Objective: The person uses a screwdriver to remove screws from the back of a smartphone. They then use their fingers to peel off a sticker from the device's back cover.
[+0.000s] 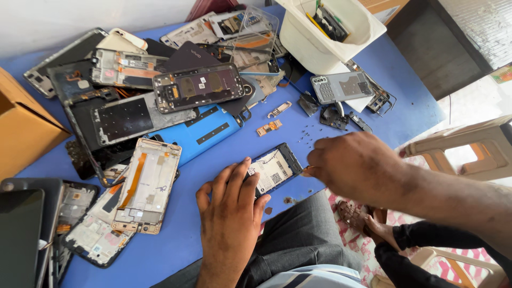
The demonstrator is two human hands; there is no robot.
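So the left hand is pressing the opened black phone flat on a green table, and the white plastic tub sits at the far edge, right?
Not quite: the head view shows a blue table, not green. The left hand does press on the opened black phone, and the white plastic tub sits at the far edge.

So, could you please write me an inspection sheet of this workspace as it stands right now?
Surface: blue table, mostly covered at the back and left.
Job's things: opened phone lying face down, its insides showing, near the front edge.
Clutter: heap of phone frames and back covers; blue back cover; white tub of parts; loose small parts; cardboard box at left.
Grips: left hand pressed flat on the opened phone's near end; right hand pinches at its far edge, what it holds cannot be told.
Cables: nothing seen apart from orange flex strips in the frames.
Surroundings: plastic stool at right; another person's foot below.
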